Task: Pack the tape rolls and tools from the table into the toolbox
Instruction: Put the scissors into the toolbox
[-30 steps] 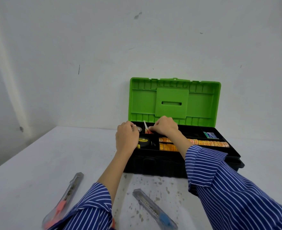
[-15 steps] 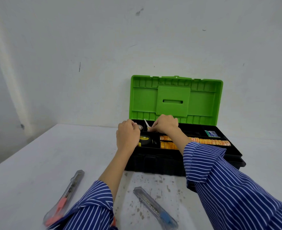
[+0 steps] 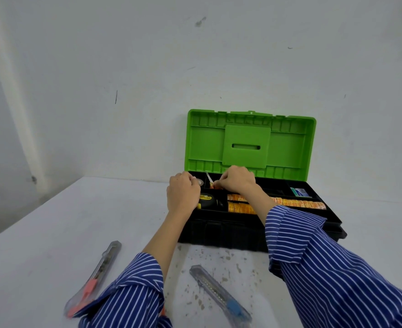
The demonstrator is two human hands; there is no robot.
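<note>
The toolbox (image 3: 254, 230) stands at the back of the tabletop (image 3: 41, 233), against the wall, with its green lid (image 3: 249, 143) open and upright. Both hands are inside the top tray. The left hand (image 3: 183, 192) has its fingers curled over the back-left compartment, just beside a small tape roll (image 3: 199, 182); if its grip is clamped on the roll I cannot tell, because the knuckles hide it. The right hand (image 3: 238, 181) has its grip pinched together on a small orange and white thing in the next compartment; what it is exactly is too small to see. A yellow tape measure (image 3: 207, 200) and 2 rows of orange tape rolls (image 3: 297, 204) lie already in the front compartments, and a small blue box (image 3: 300, 192) is at the back right.

2 utility knives are not yet packed: the one with the pink slider (image 3: 93, 278) at the left, partly under the left sleeve, and the one with the blue slider (image 3: 219, 294) in the middle, near the front edge. I judge them light and stiff, with a smooth, a little slippery plastic body. It is best to take each at the middle of the body, fingers on the 2 long sides, away from the blade end.
</note>
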